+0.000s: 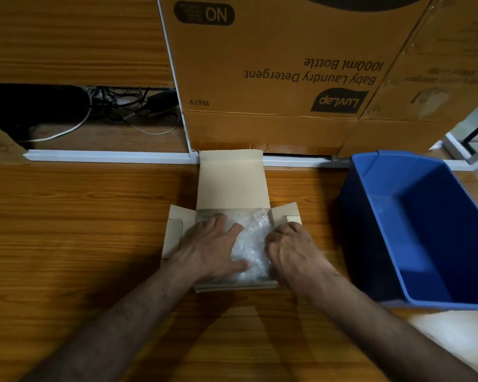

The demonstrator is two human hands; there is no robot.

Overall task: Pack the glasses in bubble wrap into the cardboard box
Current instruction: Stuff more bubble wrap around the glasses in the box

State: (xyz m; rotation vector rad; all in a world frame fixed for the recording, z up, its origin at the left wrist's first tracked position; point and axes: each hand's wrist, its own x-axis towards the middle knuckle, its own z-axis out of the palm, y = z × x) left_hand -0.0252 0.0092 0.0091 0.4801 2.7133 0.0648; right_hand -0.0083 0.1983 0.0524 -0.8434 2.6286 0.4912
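The bubble-wrap bundle [253,241] sits inside the small box [231,186] on the table [80,230], lid and side flaps laid open. The left hand [214,246] lies flat on it, fingers spread, pressing down; the right hand [290,244] has its fingers curled at the bundle's right edge, seemingly tucking wrap in, though whether it pinches any is unclear. The glasses themselves are hidden. The bundle looks light, soft and springy, slick on the surface, with something breakable inside, so broad gentle palm pressure suits it better than a squeeze. A blue bin [414,230] stands to the right.
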